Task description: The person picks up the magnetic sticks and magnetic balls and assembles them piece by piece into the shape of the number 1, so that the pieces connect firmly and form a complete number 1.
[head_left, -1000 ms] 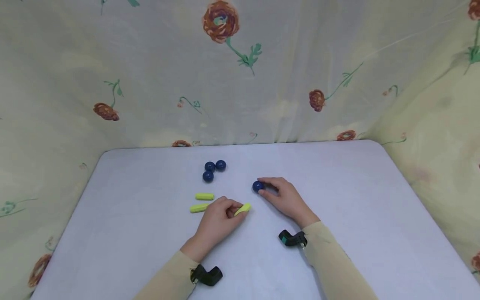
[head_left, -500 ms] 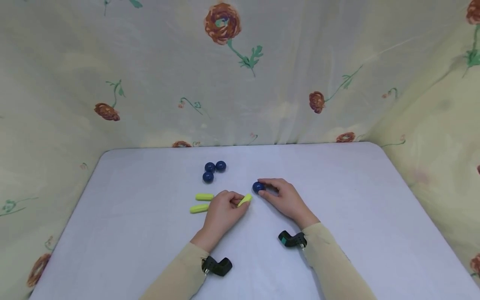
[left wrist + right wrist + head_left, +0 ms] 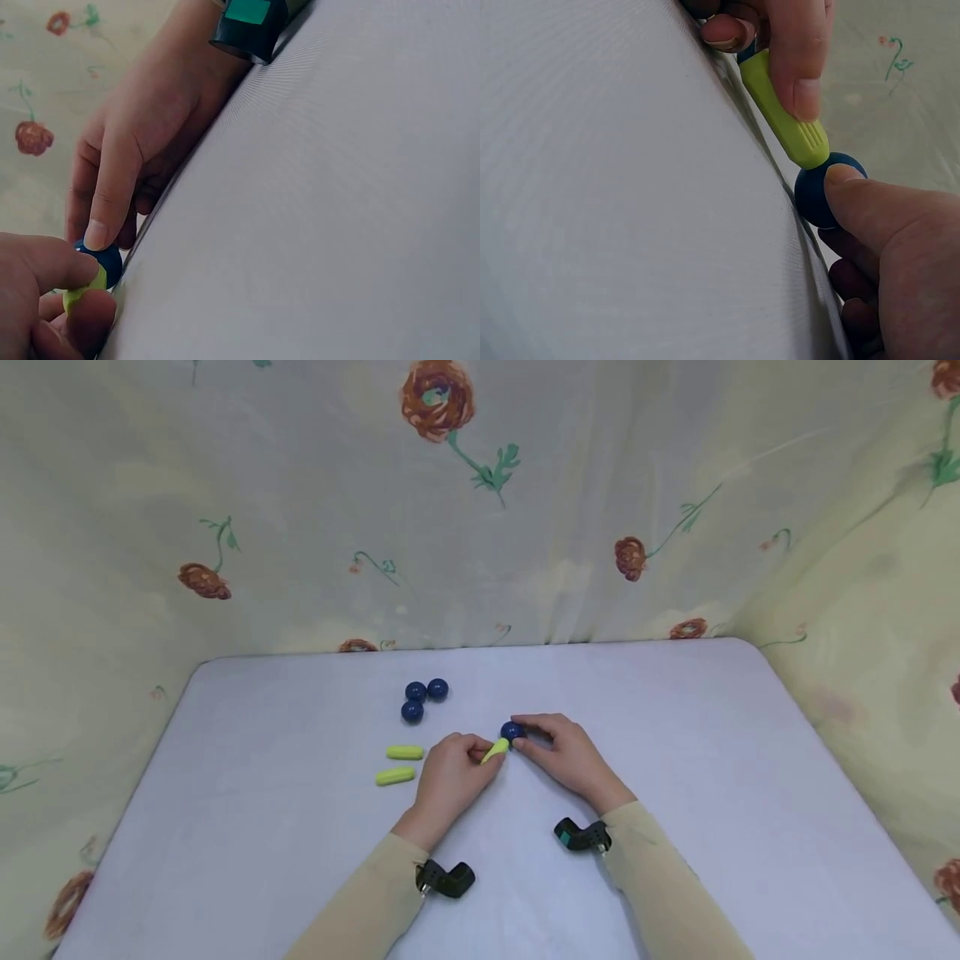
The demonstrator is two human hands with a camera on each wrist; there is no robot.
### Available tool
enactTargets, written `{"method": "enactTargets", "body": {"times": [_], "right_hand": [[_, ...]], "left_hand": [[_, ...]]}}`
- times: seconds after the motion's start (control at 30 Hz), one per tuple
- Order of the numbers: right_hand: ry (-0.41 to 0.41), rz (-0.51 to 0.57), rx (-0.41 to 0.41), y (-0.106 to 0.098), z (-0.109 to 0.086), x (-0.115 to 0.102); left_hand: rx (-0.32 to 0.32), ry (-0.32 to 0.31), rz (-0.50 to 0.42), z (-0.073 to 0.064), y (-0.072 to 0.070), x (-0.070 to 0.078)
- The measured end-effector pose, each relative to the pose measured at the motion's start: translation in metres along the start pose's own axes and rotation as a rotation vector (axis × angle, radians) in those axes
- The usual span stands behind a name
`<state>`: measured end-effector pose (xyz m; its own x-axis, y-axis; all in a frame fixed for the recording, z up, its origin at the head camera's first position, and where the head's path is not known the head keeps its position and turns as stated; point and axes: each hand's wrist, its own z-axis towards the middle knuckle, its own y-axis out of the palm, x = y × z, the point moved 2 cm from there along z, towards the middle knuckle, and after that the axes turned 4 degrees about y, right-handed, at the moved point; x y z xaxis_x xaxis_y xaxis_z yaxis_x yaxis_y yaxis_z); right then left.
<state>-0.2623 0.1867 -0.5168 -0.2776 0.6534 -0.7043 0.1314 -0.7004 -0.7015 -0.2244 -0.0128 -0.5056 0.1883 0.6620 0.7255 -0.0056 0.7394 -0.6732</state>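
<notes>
A dark blue ball rests on the white table, pinched between the thumb and fingers of my right hand. My left hand pinches a short yellow-green stick with a rounded, grooved end. In the right wrist view that stick meets the ball at its upper side, and they appear to touch. The left wrist view shows the ball under the right thumb, with much of the stick hidden by the left fingers.
Two more yellow-green sticks, a rear one and a front one, lie left of my left hand. Behind them sit several blue balls close together. A flowered cloth hangs behind the white table.
My left hand has moved forward and to the right, bringing the yellow-green stick up against the blue ball. The right hand has stayed in place, holding the ball.
</notes>
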Motion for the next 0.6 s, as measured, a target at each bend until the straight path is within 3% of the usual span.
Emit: {"method": "enactTargets", "body": {"times": [0.6], "right_hand": [[0.038, -0.015, -0.015, -0.0006, -0.0006, -0.0015]], "left_hand": [[-0.015, -0.005, 0.009, -0.0001, 0.0021, 0.0023]]}}
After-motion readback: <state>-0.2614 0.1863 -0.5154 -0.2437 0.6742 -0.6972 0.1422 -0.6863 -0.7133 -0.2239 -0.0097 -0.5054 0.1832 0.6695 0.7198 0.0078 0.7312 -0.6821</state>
